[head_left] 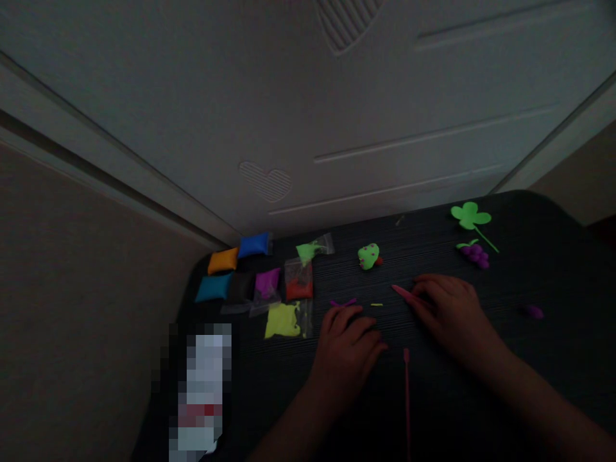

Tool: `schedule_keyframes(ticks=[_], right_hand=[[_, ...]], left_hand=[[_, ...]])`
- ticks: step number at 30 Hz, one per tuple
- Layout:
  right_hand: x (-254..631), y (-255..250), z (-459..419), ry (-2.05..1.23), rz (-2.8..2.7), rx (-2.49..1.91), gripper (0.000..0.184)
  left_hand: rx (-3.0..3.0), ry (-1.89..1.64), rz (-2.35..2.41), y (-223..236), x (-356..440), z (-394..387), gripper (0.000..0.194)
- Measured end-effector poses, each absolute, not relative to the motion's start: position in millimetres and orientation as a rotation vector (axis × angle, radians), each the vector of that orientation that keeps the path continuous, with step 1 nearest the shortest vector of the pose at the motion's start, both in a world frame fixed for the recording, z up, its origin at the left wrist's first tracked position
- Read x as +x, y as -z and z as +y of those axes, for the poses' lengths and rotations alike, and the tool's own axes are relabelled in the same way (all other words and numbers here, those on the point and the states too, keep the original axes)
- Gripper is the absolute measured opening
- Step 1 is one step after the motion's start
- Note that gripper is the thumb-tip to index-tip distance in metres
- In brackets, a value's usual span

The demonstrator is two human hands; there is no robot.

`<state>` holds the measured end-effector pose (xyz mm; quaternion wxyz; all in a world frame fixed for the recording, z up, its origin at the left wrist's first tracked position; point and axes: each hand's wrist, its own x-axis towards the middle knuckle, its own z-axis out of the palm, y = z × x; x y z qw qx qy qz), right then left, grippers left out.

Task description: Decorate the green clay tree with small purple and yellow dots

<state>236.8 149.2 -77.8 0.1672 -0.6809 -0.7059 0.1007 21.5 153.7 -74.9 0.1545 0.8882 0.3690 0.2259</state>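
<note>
My right hand is closed around a pink pointed clay tool, its tip sticking out to the left just over the table. Fingers spread and slightly curled, my left hand rests on the dark tabletop. Thin purple clay strips lie at its fingertips. Between the hands is a short yellow clay strip. A second pink tool, long and thin, lies in front of them. Farther back sits a green clay tree with small purple dots and a brown trunk.
Bags of coloured clay, among them a yellow bag and a red bag, lie at left. At right are a green clover shape, a purple grape bunch and a purple clay lump. A white panel stands behind the table.
</note>
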Motion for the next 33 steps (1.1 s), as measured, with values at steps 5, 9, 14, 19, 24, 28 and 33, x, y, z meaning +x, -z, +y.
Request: schedule_keyframes(ticks=[5, 9, 14, 19, 24, 28, 33], right_hand=[[236.2, 78.2, 148.9, -0.286, -1.991, -1.929, 0.013], [234.3, 76.8, 149.3, -0.276, -1.977, -1.919, 0.013], [232.5, 76.3, 149.8, -0.302, -1.95, -1.867, 0.012], [230.7, 74.9, 149.7, -0.368, -1.905, -1.828, 0.012], [230.1, 69.2, 148.3, -0.443, -1.887, -1.818, 0.009], [229.8, 68.9, 147.8, -0.471, -1.871, -1.818, 0.008], [228.8, 69.5, 146.0, -0.493, -1.834, -1.83, 0.01]], left_hand=[[2.555, -0.627, 1.06, 75.2, 21.1, 154.6, 0.015], [2.559, -0.656, 1.113, 70.6, 17.7, 157.5, 0.017], [2.559, -0.715, 1.358, 61.4, 9.5, 165.4, 0.018], [2.589, -0.691, 1.492, 57.3, 14.6, 170.2, 0.019], [2.61, -0.567, 1.407, 54.8, 35.6, 177.4, 0.015], [2.588, -0.502, 1.381, 56.7, 44.6, 184.5, 0.014], [2.582, -0.505, 1.371, 57.0, 48.2, 183.0, 0.012]])
